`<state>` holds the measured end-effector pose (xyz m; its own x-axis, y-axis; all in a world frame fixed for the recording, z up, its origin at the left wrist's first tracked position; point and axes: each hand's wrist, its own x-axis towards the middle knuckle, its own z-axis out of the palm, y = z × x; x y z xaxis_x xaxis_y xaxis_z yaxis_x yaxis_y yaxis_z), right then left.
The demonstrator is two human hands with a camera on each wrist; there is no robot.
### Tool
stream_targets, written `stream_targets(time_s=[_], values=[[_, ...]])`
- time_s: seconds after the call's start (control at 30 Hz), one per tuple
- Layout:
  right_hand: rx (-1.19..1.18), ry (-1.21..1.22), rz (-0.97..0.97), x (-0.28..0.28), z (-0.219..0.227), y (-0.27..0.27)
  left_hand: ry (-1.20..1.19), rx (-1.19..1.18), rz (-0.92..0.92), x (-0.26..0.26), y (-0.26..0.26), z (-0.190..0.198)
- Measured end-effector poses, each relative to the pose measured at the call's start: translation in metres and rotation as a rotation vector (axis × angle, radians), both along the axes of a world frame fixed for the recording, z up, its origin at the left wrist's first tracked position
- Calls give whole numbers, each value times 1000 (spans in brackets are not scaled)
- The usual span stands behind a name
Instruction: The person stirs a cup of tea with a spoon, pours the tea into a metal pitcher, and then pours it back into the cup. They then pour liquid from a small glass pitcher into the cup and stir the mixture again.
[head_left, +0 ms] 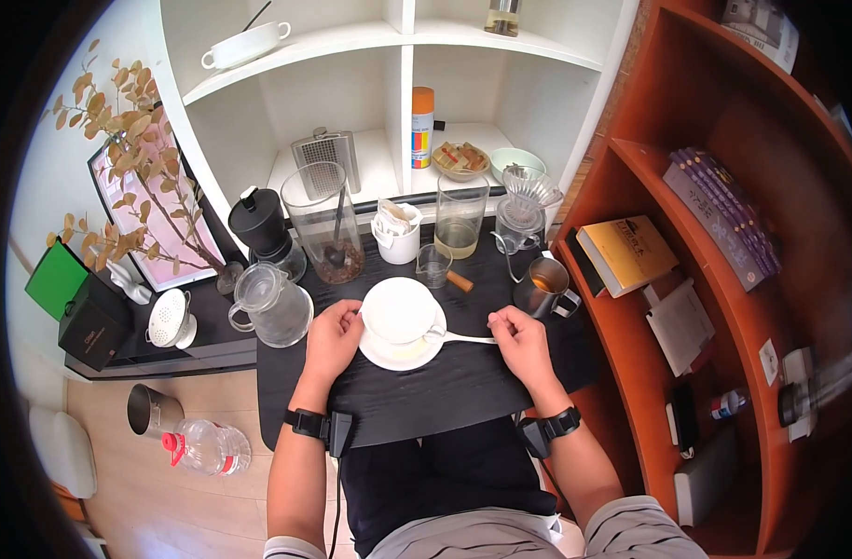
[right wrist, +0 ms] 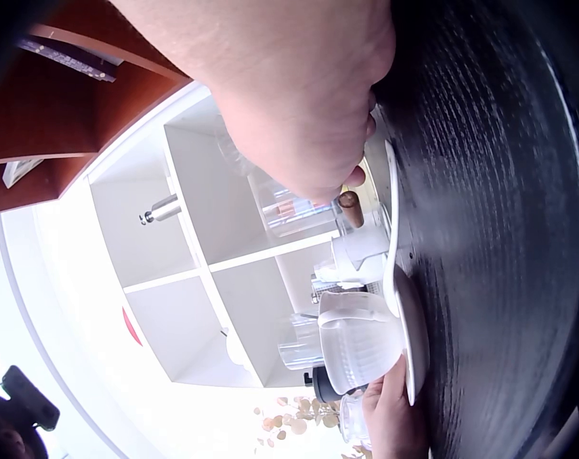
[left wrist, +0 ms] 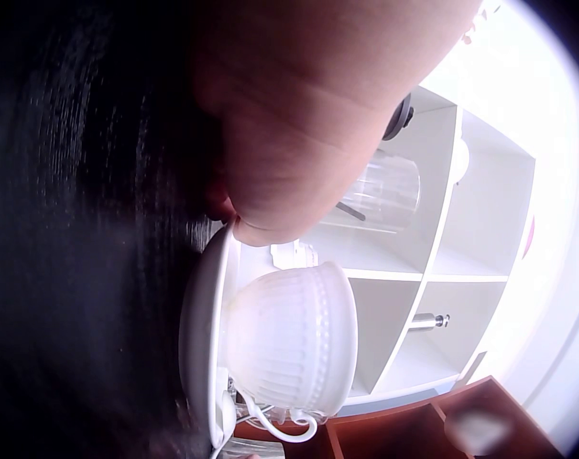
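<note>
A white cup [head_left: 398, 307] stands upright on a white saucer [head_left: 403, 360] at the middle of the black table [head_left: 389, 410]. My left hand [head_left: 331, 340] pinches the saucer's left rim; in the left wrist view, the thumb side of that hand meets the rim beside the ribbed cup [left wrist: 294, 330]. A white spoon [head_left: 468, 338] lies with its bowl end on the saucer, next to the cup's handle. Its handle points right, and my right hand [head_left: 525, 347] pinches the end between thumb and fingers. The right wrist view shows the spoon [right wrist: 395, 206] level, close over the table.
Behind the cup stand a small glass pitcher [head_left: 433, 268], a white canister [head_left: 398, 245] and tall glass cylinders. A lidded glass jug [head_left: 269, 303] is at left, a metal pitcher [head_left: 542, 284] at right. A brown bookshelf [head_left: 622, 345] borders the right side, white shelves [head_left: 351, 112] the back.
</note>
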<state>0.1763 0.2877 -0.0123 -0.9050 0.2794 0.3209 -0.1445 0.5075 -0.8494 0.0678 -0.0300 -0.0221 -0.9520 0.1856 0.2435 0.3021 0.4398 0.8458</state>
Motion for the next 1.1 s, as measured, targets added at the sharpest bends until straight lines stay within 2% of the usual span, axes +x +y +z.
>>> stream_targets(time_s=[0.7, 0.8, 0.87, 0.97, 1.1], values=[[-25, 13, -5, 1, 1, 1, -11, 9, -22, -3, -1, -5], [-149, 41, 44, 6, 2, 3, -12, 0, -23, -2, -1, -5], [-85, 180, 9, 17, 11, 6, -15, 0, -16, -5, -1, -6], [-72, 367, -148, 28, 20, 23, -31, 14, -31, -2, -2, -5], [-175, 463, -392, 35, 30, 58, -10, 0, -26, -2, 0, -5]])
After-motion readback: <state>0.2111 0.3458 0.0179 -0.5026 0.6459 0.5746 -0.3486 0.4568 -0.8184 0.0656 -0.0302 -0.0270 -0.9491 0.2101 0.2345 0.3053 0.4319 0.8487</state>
